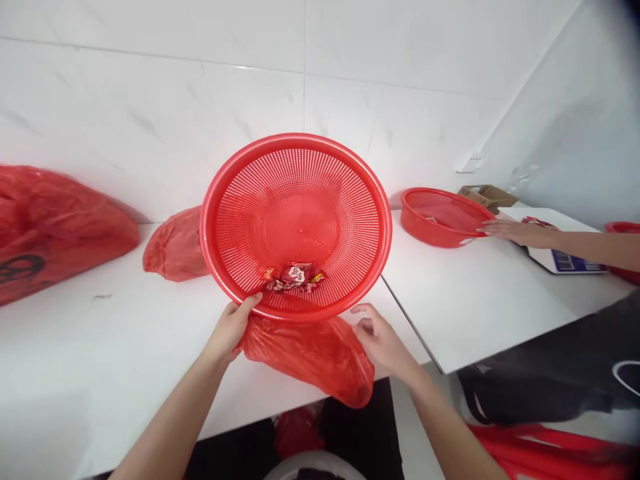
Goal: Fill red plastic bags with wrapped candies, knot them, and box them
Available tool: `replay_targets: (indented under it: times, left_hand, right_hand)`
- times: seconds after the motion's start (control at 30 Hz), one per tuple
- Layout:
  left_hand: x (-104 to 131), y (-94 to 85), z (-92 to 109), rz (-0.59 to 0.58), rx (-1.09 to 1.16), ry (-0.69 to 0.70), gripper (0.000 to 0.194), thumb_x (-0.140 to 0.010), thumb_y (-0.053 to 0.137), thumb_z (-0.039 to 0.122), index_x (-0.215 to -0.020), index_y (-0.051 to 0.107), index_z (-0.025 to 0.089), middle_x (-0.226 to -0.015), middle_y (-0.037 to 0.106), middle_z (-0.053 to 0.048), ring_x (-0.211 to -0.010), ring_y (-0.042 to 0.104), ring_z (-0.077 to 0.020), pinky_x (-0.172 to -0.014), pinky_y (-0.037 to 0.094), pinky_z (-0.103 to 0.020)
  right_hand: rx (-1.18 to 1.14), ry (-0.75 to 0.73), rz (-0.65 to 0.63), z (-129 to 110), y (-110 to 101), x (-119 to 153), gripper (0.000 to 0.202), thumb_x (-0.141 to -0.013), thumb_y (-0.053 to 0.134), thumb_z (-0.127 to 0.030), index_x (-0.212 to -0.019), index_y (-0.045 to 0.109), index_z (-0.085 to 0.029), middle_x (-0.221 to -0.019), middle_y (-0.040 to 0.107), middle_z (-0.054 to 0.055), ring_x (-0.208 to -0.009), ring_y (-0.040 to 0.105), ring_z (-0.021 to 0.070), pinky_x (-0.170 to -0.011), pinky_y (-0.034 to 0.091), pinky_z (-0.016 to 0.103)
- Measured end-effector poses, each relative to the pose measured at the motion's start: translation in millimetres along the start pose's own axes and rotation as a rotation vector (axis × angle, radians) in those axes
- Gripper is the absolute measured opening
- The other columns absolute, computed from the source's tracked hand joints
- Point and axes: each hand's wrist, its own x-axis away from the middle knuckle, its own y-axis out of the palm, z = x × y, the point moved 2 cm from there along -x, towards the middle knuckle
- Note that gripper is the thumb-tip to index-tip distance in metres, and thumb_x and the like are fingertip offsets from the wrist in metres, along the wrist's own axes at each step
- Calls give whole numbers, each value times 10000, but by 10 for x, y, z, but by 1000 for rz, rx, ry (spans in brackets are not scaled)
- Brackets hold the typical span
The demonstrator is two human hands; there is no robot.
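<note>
A red plastic mesh basket (300, 227) is tilted up toward me, its inside facing the camera. Several wrapped candies (295, 275) lie gathered at its lower side. With the thumb over the lower left rim, my left hand (235, 327) grips the basket. A red plastic bag (315, 357) hangs below the basket, drooping over the table's front edge; its mouth is hidden by the rim. My right hand (376, 333) is beside the bag, just below the basket's lower right rim, with loosely bent fingers held apart and nothing visible in them.
A large red bag (60, 230) and a smaller red bag (175, 245) sit on the left of the white table (125, 347). At right, a co-worker's hand (505, 230) touches another red basket (435, 233) beside a scale (567, 260) and a cardboard box (487, 195).
</note>
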Motion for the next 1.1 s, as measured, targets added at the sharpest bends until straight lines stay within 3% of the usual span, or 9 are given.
replay_targets:
  times: [0.13, 0.23, 0.3, 0.43, 0.5, 0.67, 0.77, 0.9, 1.1]
  left_hand:
    - [52, -28, -33, -31, -11, -15, 283, -800, 693, 347, -987, 701, 134, -977, 769, -109, -874, 729, -284, -754, 599, -362]
    - [76, -24, -51, -71, -44, 8, 347, -797, 697, 365, -1065, 690, 145, -1034, 759, -105, -931, 717, -293, -799, 588, -378]
    - [64, -34, -53, -93, -65, 50, 393, -797, 693, 403, -1098, 681, 151, -1070, 750, -102, -971, 704, -303, -834, 575, -397]
    - [-4, -102, -51, -138, -100, 146, 463, -794, 689, 450, -1146, 663, 150, -1142, 724, -108, -1058, 668, -317, -910, 538, -413]
    - [-38, -133, -56, -175, -121, 180, 465, -790, 698, 449, -1138, 666, 143, -1178, 707, -118, -1091, 651, -315, -947, 517, -406]
    - [-82, -178, -40, -209, -267, 182, 492, -720, 772, 406, -1121, 669, 141, -1175, 705, -139, -1085, 650, -333, -923, 525, -432]
    - [-98, -202, 25, -256, -367, 156, 486, -666, 809, 361, -1083, 690, 143, -1165, 709, -141, -1084, 646, -347, -940, 507, -470]
    - [-143, -243, 116, -280, -398, 119, 419, -625, 809, 313, -990, 713, 131, -1059, 741, -134, -1020, 670, -343, -929, 503, -480]
    - [-164, -238, 191, -211, -361, 210, 317, -617, 788, 249, -919, 725, 175, -899, 755, -76, -946, 686, -313, -804, 560, -413]
  right_hand:
    - [-632, 123, 167, 98, -139, -318, 375, -669, 727, -372, -908, 468, -243, -615, 572, -63, -514, 526, 120, -519, 420, 246]
    - [-840, 95, 259, 27, -180, -441, 402, -570, 780, -272, -811, 459, -242, -478, 424, -114, -409, 390, 69, -420, 321, 188]
    - [-876, 88, 251, -39, -195, -459, 380, -587, 781, -297, -758, 446, -238, -459, 348, -123, -379, 308, 49, -381, 253, 174]
    - [-855, 17, 156, -138, -280, -388, 419, -733, 663, -621, -877, 539, -248, -614, 504, -69, -371, 244, 31, -347, 153, 189]
    - [-714, -30, 97, -166, -323, -338, 475, -751, 619, -683, -936, 577, -248, -613, 501, -62, -377, 238, 32, -353, 141, 197]
    - [-343, 43, 112, -160, -364, -315, 335, -714, 756, -491, -888, 635, -231, -500, 414, -80, -389, 303, 60, -354, 204, 205]
    - [-293, 14, 224, -148, -387, -360, 317, -734, 725, -509, -722, 585, -225, -486, 406, -71, -407, 332, 76, -367, 245, 219]
    - [-180, -24, 316, -168, -413, -383, 441, -771, 675, -541, -549, 462, -226, -470, 409, -43, -443, 378, 109, -415, 302, 260]
    - [-175, -70, 310, -149, -474, -371, 356, -759, 672, -455, -550, 471, -247, -517, 449, -18, -536, 446, 161, -506, 375, 302]
